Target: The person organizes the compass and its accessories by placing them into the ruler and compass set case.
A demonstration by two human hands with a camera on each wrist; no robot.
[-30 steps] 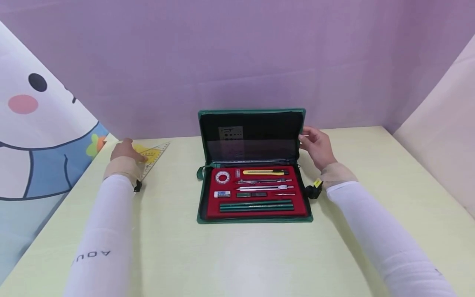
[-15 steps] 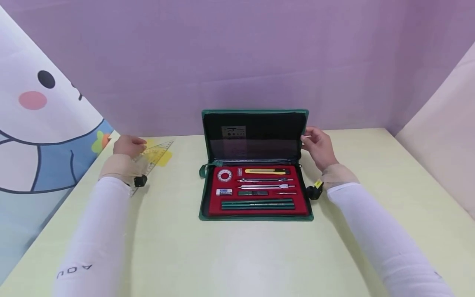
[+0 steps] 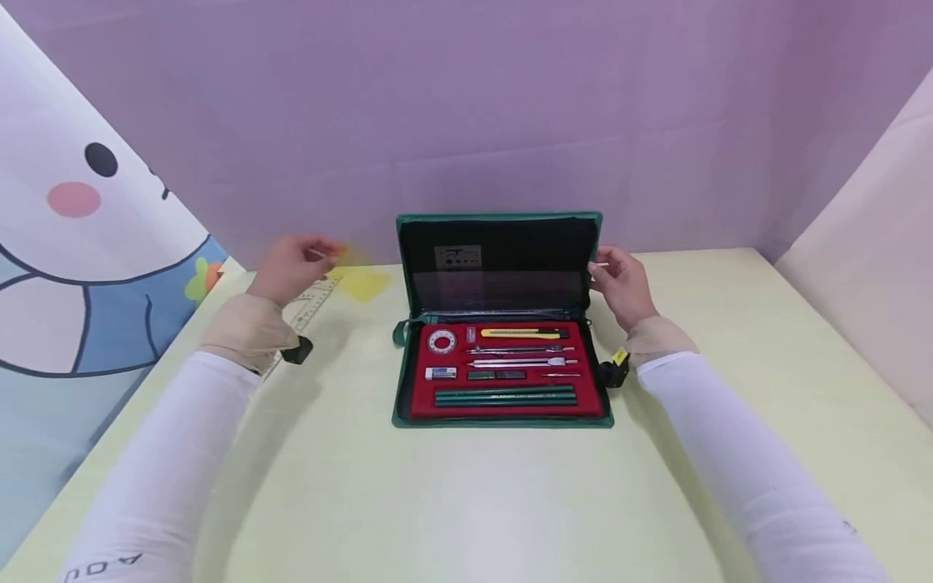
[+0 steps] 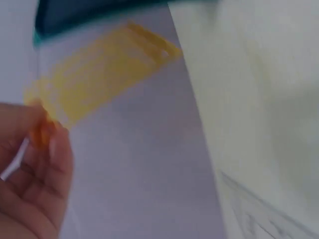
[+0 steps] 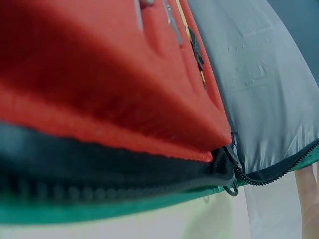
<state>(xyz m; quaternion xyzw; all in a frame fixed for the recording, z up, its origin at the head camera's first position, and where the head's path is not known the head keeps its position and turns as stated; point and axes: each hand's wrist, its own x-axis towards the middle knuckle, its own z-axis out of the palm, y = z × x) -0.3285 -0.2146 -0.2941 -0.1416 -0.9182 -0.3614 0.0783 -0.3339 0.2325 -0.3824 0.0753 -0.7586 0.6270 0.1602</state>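
My left hand [image 3: 291, 263] pinches a thin, see-through yellow drawing template [image 4: 99, 74] by one end, raised off the table. In the head view the template is blurred and casts a yellow tint on the tabletop. Below that hand lies a clear set square [image 3: 312, 306], partly covered by the wrist. A green zip case [image 3: 503, 422] stands unfolded at the middle, its dark lid [image 3: 510, 295] upright. My right hand [image 3: 625, 287] grips the lid's right edge; in the right wrist view only a bit of its fingers [image 5: 306, 189] shows.
The case's red insert [image 3: 419, 401] holds a yellow cutter [image 3: 521, 333], compasses [image 3: 521, 363], a white ring [image 3: 441, 342], an eraser [image 3: 440, 373] and green pencils [image 3: 504, 396]. A purple cloth [image 3: 496, 121] rises behind the pale table [image 3: 437, 502].
My left hand has lifted the yellow template from beside the set square and carried it right, toward the case. The set square stays on the table. My right hand keeps holding the lid.
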